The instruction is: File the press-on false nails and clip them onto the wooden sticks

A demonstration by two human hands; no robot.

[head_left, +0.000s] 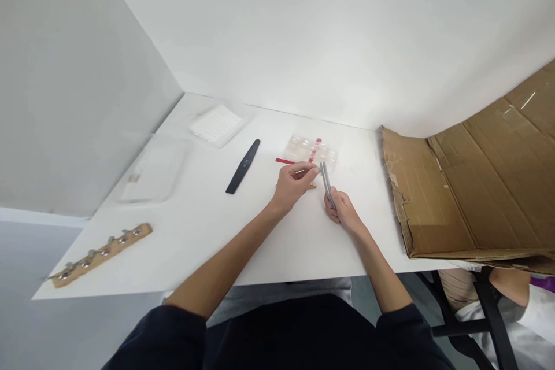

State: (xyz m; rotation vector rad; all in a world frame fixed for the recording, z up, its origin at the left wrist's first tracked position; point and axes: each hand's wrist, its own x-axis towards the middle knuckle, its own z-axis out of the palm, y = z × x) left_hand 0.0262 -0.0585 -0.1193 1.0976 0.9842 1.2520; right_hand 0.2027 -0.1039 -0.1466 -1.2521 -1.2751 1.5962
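Note:
My left hand (293,181) is closed in a pinch on a small thing that I cannot make out, at the middle of the white table (208,231). My right hand (342,211) grips grey metal tweezers (326,182) whose tips point up toward my left fingertips. Just beyond both hands lies a clear packet of small pale pieces (313,150) with red strips on it. A small tan piece (313,186) shows on the table under my left fingers.
A black nail file (243,166) lies left of the hands. Clear plastic trays (155,170) and a white gridded pad (215,124) sit at the far left. A wooden strip with metal studs (100,254) lies near the front-left edge. A cardboard sheet (472,185) stands on the right; another person's arm (511,281) shows below it.

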